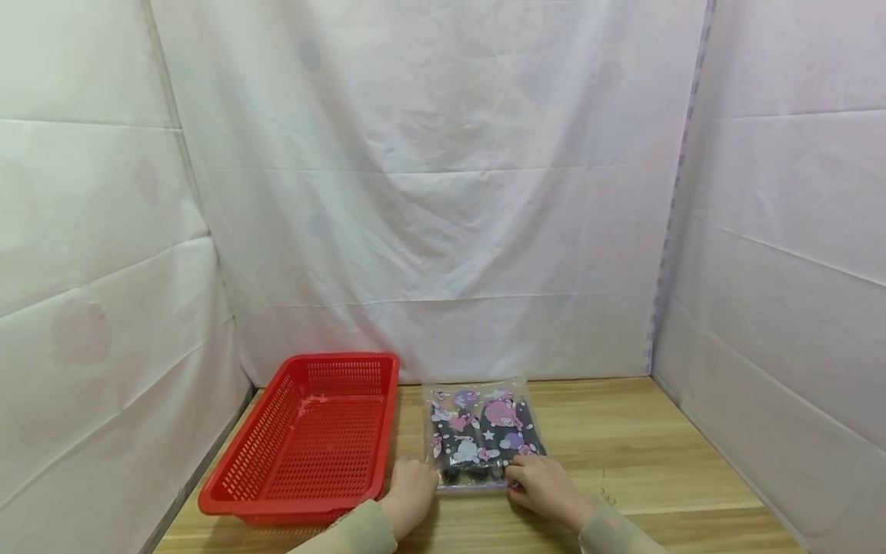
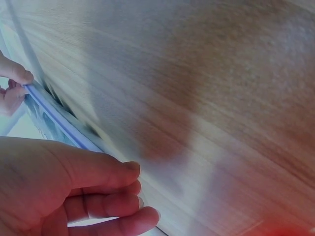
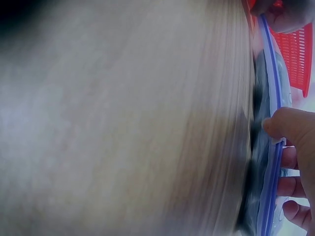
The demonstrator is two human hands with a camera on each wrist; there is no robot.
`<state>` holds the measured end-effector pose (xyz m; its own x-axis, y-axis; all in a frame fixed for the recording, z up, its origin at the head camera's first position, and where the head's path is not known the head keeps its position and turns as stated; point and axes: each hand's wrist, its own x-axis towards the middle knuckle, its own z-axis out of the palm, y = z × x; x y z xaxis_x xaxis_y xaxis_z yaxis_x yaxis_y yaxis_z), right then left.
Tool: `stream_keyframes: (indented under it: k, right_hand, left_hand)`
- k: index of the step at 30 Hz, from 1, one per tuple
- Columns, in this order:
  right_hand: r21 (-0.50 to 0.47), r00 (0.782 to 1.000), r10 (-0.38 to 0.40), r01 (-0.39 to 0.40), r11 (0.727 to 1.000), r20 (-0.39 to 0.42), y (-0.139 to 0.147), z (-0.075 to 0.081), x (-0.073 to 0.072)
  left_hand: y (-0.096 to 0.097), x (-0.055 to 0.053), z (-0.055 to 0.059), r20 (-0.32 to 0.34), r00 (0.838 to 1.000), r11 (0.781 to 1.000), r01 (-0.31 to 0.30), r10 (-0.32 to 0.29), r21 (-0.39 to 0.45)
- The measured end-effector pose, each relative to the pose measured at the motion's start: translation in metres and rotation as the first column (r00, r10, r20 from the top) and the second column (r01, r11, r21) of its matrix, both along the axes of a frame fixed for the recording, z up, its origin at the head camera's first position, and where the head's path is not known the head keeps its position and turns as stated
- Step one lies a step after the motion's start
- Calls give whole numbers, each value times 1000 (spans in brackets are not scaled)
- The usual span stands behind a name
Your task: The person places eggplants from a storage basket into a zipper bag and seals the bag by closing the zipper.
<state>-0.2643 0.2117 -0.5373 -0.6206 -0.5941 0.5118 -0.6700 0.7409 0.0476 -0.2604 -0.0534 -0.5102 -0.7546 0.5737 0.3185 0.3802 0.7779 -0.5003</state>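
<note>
A clear zip-lock bag (image 1: 477, 431) printed with pink, purple and white cartoon figures lies on the table, with dark contents inside. Its blue-purple zip strip (image 3: 273, 73) runs along the edge nearest the person. My right hand (image 1: 547, 488) pinches that strip between thumb and fingers; a small white slider (image 3: 278, 141) shows by the thumb. At the bag's near left corner my left hand (image 1: 411, 492) grips the strip's end, thumb against bent fingers. The left wrist view has this left hand (image 2: 93, 191) large in front, covering part of the strip.
To the left of the bag stands a red plastic basket (image 1: 384, 431) with slotted walls, close to the left hand. The wooden table (image 1: 623, 438) extends to the right. White cloth (image 1: 443, 192) hangs behind and on both sides.
</note>
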Motion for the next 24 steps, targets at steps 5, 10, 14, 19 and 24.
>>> stream_keyframes:
  k: [5,10,14,19,24]
  right_hand:
    - [17,999,-12,11,1000,39,2,0,0]
    - [41,997,-25,21,999,79,4,0,-1]
    - [27,998,-19,17,999,63,5,0,-1]
    - [16,998,-17,16,1000,56,6,1,0]
    - [20,997,-29,28,999,67,8,0,0]
  left_hand:
    - [0,0,-2,8,1000,1000,-6,6,-3]
    - [-1,-1,-5,35,999,1000,-11,11,-11]
    - [0,-3,-7,46,999,1000,-15,16,-16]
    - [0,-4,-6,58,998,999,-19,20,-26]
    - [1,-3,-4,50,999,1000,-15,16,-28]
